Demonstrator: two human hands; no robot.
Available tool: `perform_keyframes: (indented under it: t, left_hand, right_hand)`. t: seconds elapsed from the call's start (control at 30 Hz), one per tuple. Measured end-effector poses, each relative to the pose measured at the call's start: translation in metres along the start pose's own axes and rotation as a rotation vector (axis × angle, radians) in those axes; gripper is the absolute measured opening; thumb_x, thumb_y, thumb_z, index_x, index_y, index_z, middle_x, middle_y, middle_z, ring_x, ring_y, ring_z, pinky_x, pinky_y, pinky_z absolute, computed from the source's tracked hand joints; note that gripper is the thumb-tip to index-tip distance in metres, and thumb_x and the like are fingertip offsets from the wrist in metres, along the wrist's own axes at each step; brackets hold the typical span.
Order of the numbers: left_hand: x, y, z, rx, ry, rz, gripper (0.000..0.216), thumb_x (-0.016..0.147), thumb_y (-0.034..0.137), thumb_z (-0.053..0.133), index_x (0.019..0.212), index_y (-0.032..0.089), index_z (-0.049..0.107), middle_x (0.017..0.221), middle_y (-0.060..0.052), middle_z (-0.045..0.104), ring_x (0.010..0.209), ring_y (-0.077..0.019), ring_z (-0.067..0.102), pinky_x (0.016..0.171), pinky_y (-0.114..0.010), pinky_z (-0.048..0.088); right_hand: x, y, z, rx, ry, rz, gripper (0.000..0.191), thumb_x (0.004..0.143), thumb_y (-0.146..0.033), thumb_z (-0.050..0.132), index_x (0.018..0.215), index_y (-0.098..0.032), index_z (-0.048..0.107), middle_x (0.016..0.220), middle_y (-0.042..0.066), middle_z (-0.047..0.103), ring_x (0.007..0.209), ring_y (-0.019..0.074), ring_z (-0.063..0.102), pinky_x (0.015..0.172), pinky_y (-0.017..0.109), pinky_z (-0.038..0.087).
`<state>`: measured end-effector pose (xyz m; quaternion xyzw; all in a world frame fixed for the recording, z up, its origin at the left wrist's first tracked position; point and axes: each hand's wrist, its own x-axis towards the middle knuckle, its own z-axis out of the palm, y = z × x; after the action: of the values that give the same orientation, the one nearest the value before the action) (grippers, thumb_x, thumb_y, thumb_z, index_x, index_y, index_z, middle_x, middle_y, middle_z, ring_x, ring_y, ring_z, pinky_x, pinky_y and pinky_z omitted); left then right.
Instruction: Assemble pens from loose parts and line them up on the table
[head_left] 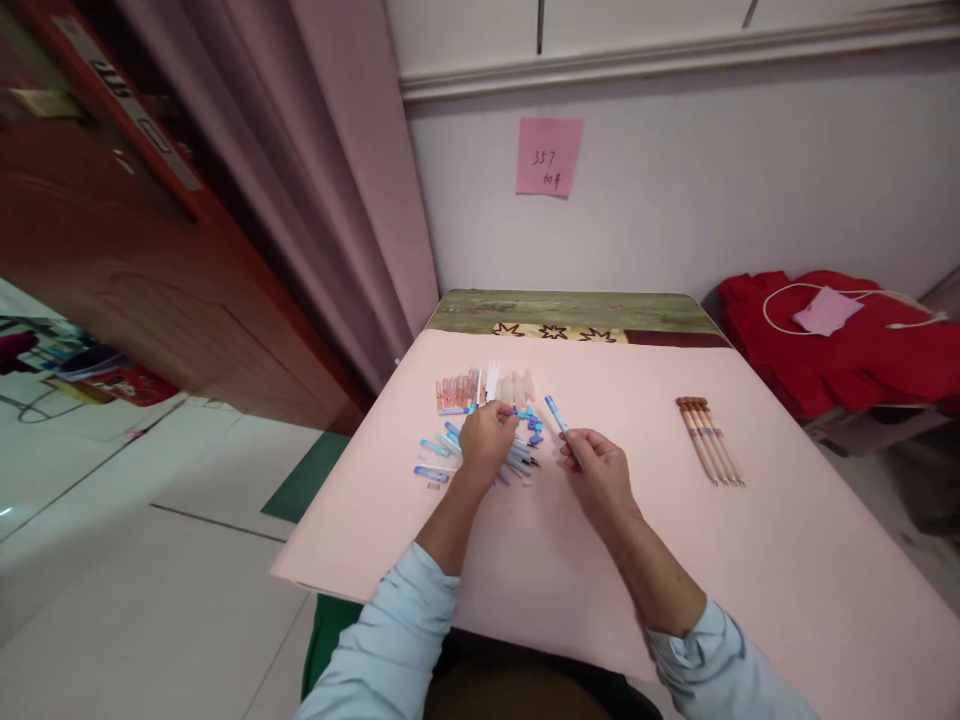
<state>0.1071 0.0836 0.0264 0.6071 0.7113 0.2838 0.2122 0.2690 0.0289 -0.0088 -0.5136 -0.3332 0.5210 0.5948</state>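
Note:
My right hand [598, 470] grips a blue pen [555, 412] between thumb and fingers, tilted with its darker blue end up and away from me. My left hand [487, 438] is closed in a pinch over the pile. Whether its fingertips hold a small piece I cannot make out. Beside those fingertips lie several small blue parts [535, 426]. Under and around the left hand are scattered blue and white pen pieces [433, 473], partly hidden by it. Behind them stretches a row of pinkish clear tubes [457, 390], with white pieces [493, 380] and pale tubes [517, 386] alongside.
Several pens with brown tops [709, 440] lie side by side at the right of the pink-covered table [615, 600]. A red cloth [862, 345] with a white cord is beyond the right edge. A pink note [550, 157] hangs on the wall; a wooden door [187, 260] stands left.

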Motion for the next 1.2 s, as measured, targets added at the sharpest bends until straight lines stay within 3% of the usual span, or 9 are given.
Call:
perform_keyframes:
  t: [0.23,0.37,0.6,0.77,0.83,0.9,1.03,1.13,1.2]
  left_hand:
    - [0.007,0.004,0.003,0.144,0.052,0.115,0.014,0.077,0.023,0.064,0.090,0.024,0.070,0.099,-0.004,0.072,0.097,-0.0220,0.063,0.080,-0.031,0.044]
    - [0.013,0.006,0.008,0.147,0.070,0.099,0.014,0.079,0.022,0.063,0.092,0.023,0.069,0.095,-0.005,0.071,0.094,-0.0221,0.063,0.078,-0.031,0.044]
    - [0.020,0.005,0.016,0.155,0.023,0.085,0.010,0.079,0.022,0.061,0.083,0.026,0.070,0.086,-0.002,0.072,0.084,-0.0210,0.064,0.068,-0.030,0.042]
    - [0.019,0.001,0.015,0.094,0.089,0.157,0.008,0.079,0.018,0.058,0.077,0.023,0.065,0.086,-0.005,0.070,0.089,-0.0226,0.064,0.077,-0.032,0.045]
    - [0.015,-0.001,0.012,-0.044,0.153,0.193,0.007,0.080,0.017,0.056,0.080,0.022,0.062,0.085,-0.005,0.069,0.088,-0.0223,0.064,0.080,-0.034,0.046]
    - [0.008,-0.003,0.010,-0.323,0.188,0.179,0.005,0.082,0.020,0.055,0.086,0.021,0.059,0.081,-0.004,0.067,0.081,-0.0205,0.066,0.077,-0.034,0.049]
    - [-0.008,-0.008,0.006,-0.966,0.126,-0.018,0.020,0.078,0.032,0.065,0.089,0.019,0.056,0.074,-0.001,0.065,0.071,-0.0191,0.069,0.067,-0.033,0.055]
    - [-0.019,-0.011,-0.001,-1.171,0.085,-0.162,0.031,0.069,0.033,0.076,0.089,0.014,0.062,0.073,-0.002,0.067,0.069,-0.0176,0.069,0.069,-0.033,0.057]
    - [-0.024,-0.013,-0.005,-1.205,0.067,-0.184,0.033,0.066,0.032,0.078,0.090,0.013,0.066,0.075,-0.003,0.068,0.069,-0.0157,0.069,0.072,-0.032,0.057]
  right_hand:
    - [-0.002,-0.016,0.006,0.143,-0.038,0.165,0.033,0.068,-0.047,0.076,0.076,-0.015,0.073,0.063,0.001,0.061,0.051,0.0082,0.046,0.048,0.023,0.037]
    - [-0.001,-0.018,0.006,0.145,-0.060,0.240,0.038,0.069,-0.050,0.074,0.079,-0.014,0.075,0.064,0.002,0.062,0.051,0.0087,0.048,0.048,0.023,0.039]
    - [-0.001,-0.019,0.006,0.096,-0.062,0.218,0.036,0.070,-0.050,0.072,0.078,-0.015,0.074,0.065,0.002,0.062,0.052,0.0097,0.049,0.049,0.024,0.039]
    - [-0.003,-0.021,0.006,0.084,-0.061,0.205,0.036,0.070,-0.051,0.072,0.077,-0.015,0.074,0.065,0.003,0.063,0.052,0.0102,0.048,0.050,0.025,0.039]
    - [-0.004,-0.022,0.006,0.059,-0.062,0.183,0.037,0.070,-0.052,0.071,0.076,-0.016,0.073,0.065,0.003,0.063,0.052,0.0108,0.049,0.050,0.025,0.039]
    - [-0.006,-0.023,0.006,0.041,-0.071,0.163,0.037,0.070,-0.052,0.071,0.076,-0.016,0.073,0.065,0.003,0.063,0.052,0.0112,0.049,0.050,0.026,0.039]
    - [-0.009,-0.020,0.006,0.012,-0.130,0.126,0.035,0.072,-0.051,0.070,0.077,-0.017,0.073,0.063,0.001,0.060,0.053,0.0104,0.047,0.051,0.024,0.037]
    - [-0.011,-0.016,0.007,-0.054,-0.204,0.084,0.035,0.075,-0.052,0.069,0.077,-0.017,0.072,0.061,0.000,0.058,0.052,0.0098,0.045,0.051,0.024,0.035]
    - [-0.013,-0.013,0.007,-0.127,-0.232,0.060,0.035,0.077,-0.052,0.068,0.077,-0.017,0.071,0.062,0.000,0.059,0.054,0.0105,0.046,0.052,0.024,0.036]
